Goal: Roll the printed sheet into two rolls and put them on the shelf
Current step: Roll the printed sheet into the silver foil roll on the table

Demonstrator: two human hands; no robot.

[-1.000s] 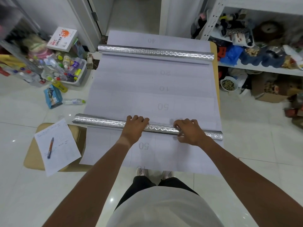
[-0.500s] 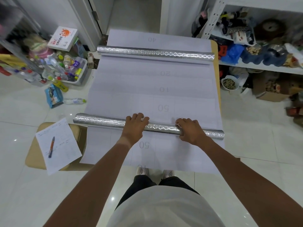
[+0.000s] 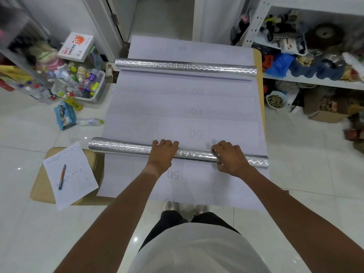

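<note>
A pale printed sheet (image 3: 183, 107) with faint numbers covers a narrow table. Two silver embossed rolls lie across it. The far roll (image 3: 185, 67) rests near the back edge, untouched. The near roll (image 3: 122, 147) lies crosswise close to me. My left hand (image 3: 162, 154) presses on its middle, palm down with fingers curled over the top. My right hand (image 3: 229, 157) grips the same roll further right, fingers wrapped over it. The roll's right end (image 3: 258, 161) sticks out past my right hand.
A white metal shelf (image 3: 307, 80) crammed with clutter stands at the right. A stool (image 3: 42, 186) at the left carries a paper and a pen (image 3: 62, 176). A bin of bottles (image 3: 82, 83) and a box sit on the floor at the left. My feet show below the table.
The near roll and both hands have shifted slightly away from me along the sheet. The far roll has not moved.
</note>
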